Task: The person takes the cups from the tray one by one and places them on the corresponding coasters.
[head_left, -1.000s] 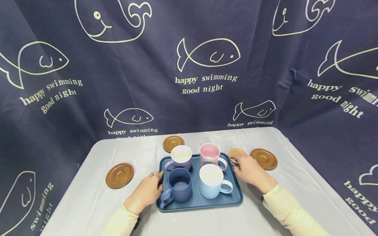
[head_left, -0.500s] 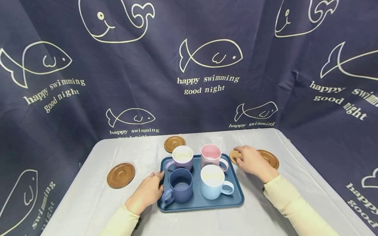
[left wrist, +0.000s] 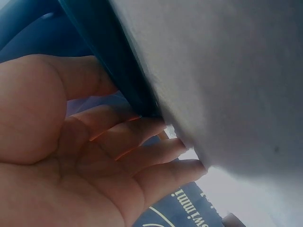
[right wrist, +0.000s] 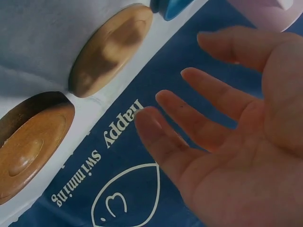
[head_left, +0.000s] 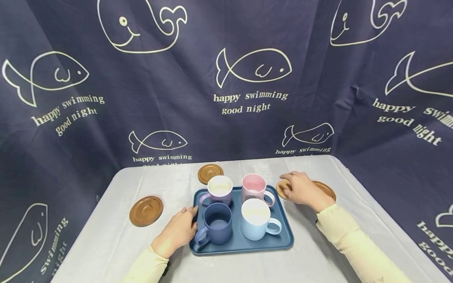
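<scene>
A blue rectangular tray (head_left: 247, 248) lies on the table with a navy mug (head_left: 221, 230), a light blue mug (head_left: 252, 228), a pink mug (head_left: 249, 193) and a lilac mug (head_left: 224, 199) upright on it. At its left edge, my left hand (head_left: 178, 231) rests with thumb and fingers against the rim; the fingertips reach the tablecloth in the left wrist view. My right hand (head_left: 302, 189) hovers with loose fingers over a light wooden coaster (right wrist: 112, 49), holding nothing. Beyond that hand, a darker wooden coaster (right wrist: 28, 149) is partly hidden in the head view.
One brown coaster (head_left: 146, 211) lies left of the tray, another (head_left: 209, 174) behind the lilac mug. White cloth covers the table (head_left: 116, 251). A dark blue curtain (head_left: 198, 129) printed with fish hangs around the back and sides.
My right hand has come off the light coaster, rising slightly up and to the right. My left hand keeps its place at the tray. The whole head view has shifted a little.
</scene>
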Available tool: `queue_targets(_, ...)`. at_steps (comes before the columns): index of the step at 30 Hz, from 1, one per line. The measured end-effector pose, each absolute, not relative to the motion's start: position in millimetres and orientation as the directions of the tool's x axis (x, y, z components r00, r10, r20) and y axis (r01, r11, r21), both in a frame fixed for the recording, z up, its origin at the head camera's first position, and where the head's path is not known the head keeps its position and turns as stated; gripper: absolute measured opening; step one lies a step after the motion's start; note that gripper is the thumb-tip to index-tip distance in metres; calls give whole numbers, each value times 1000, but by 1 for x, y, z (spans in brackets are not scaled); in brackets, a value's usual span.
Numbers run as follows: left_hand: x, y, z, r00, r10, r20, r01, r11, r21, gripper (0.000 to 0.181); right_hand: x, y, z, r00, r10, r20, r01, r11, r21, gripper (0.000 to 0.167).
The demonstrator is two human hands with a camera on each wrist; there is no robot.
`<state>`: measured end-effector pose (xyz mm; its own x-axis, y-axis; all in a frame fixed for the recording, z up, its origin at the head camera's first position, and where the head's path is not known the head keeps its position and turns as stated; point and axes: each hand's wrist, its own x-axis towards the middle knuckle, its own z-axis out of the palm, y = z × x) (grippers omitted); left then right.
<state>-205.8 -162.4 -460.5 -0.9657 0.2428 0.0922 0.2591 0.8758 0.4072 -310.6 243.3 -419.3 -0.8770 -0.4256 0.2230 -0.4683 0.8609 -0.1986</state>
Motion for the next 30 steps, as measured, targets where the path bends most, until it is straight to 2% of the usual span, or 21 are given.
queue_targets(16, -206, -162, -464, -967, 239, 90, 255, 877, 407, 50, -331, 246, -431, -878, -474, 61, -477, 857, -194, 68)
queue_targets(30, -206, -163, -463, -966, 240, 97, 258, 875, 409, 50, -343, 249, -446, -894, -443, -63, -420, 879, -226, 82)
